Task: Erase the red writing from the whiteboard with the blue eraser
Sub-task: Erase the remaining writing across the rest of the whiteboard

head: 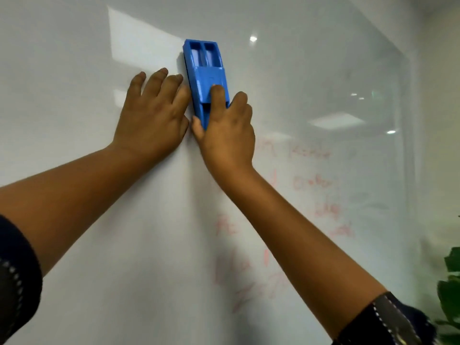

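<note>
A long blue eraser [204, 70] lies upright against the whiteboard [74, 58], high up near the middle. My right hand [225, 130] grips its lower end, thumb on the left edge and a finger pressed on its back. Just left of the eraser, my left hand [154, 115] rests flat on the board with fingers spread, its index finger touching the eraser's side. Faint red writing [308, 155] runs across the board below and to the right of my hands, with more smeared red marks [231, 267] lower down.
The whiteboard's right edge [410, 145] meets a pale wall. Green plant leaves [450, 290] show at the bottom right corner. Ceiling lights reflect on the glossy board surface.
</note>
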Available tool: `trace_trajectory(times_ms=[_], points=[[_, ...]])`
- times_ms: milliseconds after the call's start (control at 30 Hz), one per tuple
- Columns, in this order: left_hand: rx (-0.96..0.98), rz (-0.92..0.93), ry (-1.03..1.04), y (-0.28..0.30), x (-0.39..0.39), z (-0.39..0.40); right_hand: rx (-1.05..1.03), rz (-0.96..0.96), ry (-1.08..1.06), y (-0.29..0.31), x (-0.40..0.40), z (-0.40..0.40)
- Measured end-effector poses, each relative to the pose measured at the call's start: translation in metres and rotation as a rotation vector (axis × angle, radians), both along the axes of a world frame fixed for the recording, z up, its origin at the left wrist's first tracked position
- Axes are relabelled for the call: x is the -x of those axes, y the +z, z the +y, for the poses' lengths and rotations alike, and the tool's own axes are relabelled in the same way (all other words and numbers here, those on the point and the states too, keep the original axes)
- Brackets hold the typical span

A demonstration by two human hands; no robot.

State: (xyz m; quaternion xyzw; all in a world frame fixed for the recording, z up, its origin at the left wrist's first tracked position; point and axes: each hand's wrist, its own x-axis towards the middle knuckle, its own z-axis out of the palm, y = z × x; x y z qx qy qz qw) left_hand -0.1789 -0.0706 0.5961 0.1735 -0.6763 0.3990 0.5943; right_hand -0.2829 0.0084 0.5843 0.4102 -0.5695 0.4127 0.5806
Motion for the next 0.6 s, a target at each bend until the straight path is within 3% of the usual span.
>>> trace_trajectory(times_ms=[167,433,600], points=[[0.01,-0.001,-0.003,0.001,-0.001,-0.001,-0.031,0.004,-0.043,0.0,0.025,0.007],[0.021,0.018,-0.007,-0.001,0.0,-0.001,-0.019,-0.231,-0.116,0.019,0.106,0.038],[0.014,0.0,-0.008,-0.002,0.002,0.0,-0.007,-0.407,-0.024,0.033,0.132,0.051]])
